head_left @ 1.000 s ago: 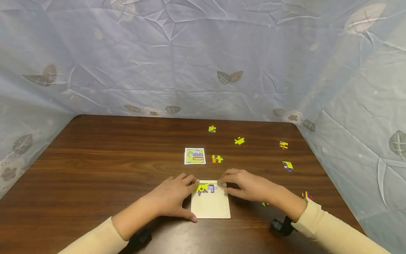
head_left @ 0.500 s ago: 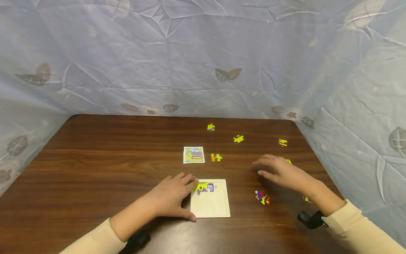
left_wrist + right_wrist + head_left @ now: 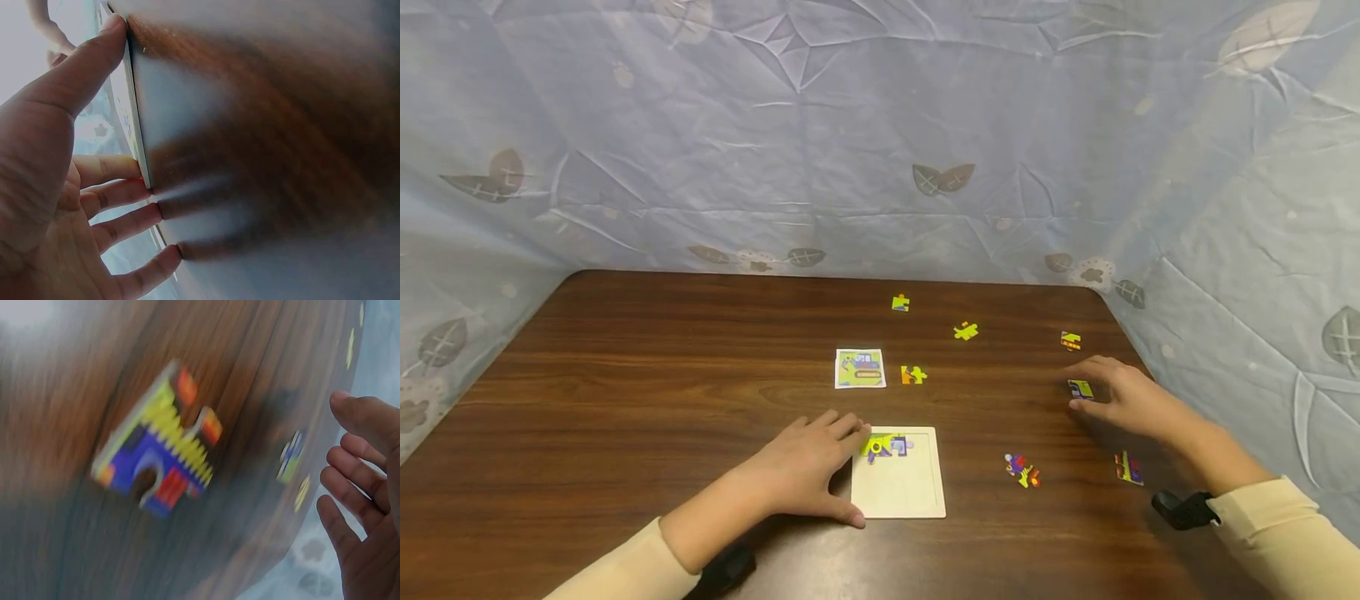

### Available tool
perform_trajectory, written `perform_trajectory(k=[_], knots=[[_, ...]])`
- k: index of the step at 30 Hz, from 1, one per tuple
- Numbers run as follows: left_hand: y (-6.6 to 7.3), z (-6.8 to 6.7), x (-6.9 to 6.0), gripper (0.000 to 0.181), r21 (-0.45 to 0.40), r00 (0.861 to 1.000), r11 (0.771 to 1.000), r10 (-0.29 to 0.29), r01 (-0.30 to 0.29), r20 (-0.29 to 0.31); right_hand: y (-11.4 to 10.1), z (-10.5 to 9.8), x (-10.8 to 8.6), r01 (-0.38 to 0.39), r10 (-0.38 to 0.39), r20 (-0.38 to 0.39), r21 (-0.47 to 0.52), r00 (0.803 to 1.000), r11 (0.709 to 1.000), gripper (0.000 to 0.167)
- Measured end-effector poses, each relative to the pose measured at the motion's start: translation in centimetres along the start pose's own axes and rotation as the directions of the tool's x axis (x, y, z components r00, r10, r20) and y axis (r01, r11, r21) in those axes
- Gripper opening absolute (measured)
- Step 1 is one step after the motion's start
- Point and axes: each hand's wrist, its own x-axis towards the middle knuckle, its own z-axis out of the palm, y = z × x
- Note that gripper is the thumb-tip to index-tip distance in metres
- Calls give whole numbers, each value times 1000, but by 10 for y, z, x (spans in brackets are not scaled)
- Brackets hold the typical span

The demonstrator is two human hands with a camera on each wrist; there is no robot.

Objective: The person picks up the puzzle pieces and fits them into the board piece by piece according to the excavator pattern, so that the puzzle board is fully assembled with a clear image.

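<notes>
My left hand [image 3: 808,467] rests against the left edge of a pale wooden puzzle tray [image 3: 898,492], thumb at the near corner, other fingers along the far end. The left wrist view shows the thumb [image 3: 94,62] and fingertips touching that edge. Purple and lime-green puzzle pieces [image 3: 880,447] lie joined in the tray's far left corner. Over at the right, my right hand [image 3: 1127,404] hovers around a green and purple puzzle piece [image 3: 1081,389], thumb and fingers apart. The right wrist view shows a gap between the hand [image 3: 369,487] and that piece [image 3: 289,459].
A picture card [image 3: 860,368] lies beyond the tray beside an orange and green piece [image 3: 913,375]. Green pieces [image 3: 966,332] are scattered farther back. Several colourful pieces [image 3: 1022,471] lie right of the tray, and a purple-red one [image 3: 1128,468] near the right forearm. Curtains surround the table.
My right hand has left the tray's far right corner and moved right to the green and purple piece. Pieces formerly hidden under that arm now show. My left hand has stayed put.
</notes>
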Motion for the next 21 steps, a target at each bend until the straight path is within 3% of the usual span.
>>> perform_trajectory(k=[7,15,21], knots=[[0,0,-1,109,-2,1000,1000,5,-5,-3,28,7,-3,39,-41,-45,-40,998,998,48],[1,-1,-2,109,-6,1000,1000,5,-5,-3,35,9,0,-57,57,11,25,998,998,35],[1,-1,-2,110,-3,1000,1000,11,-11,-7,41,11,1,-20,21,-35,23,999,1000,28]])
